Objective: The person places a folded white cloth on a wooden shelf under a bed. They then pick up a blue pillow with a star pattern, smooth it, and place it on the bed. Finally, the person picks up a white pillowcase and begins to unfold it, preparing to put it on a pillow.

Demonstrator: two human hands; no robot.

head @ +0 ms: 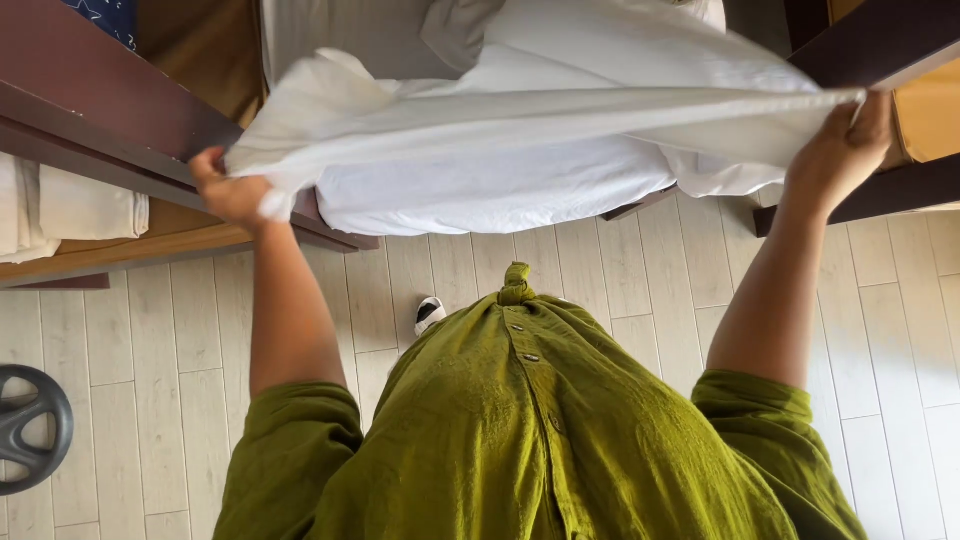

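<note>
White sheet is hanging stretched out between our two hands, up over the pale wood floor. We are pinching one corner tight in our left hand and gripping the other in our right hand.

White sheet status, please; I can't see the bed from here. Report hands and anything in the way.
Left hand and right hand grip white sheet, stretched over mattress. Nothing between.
</note>
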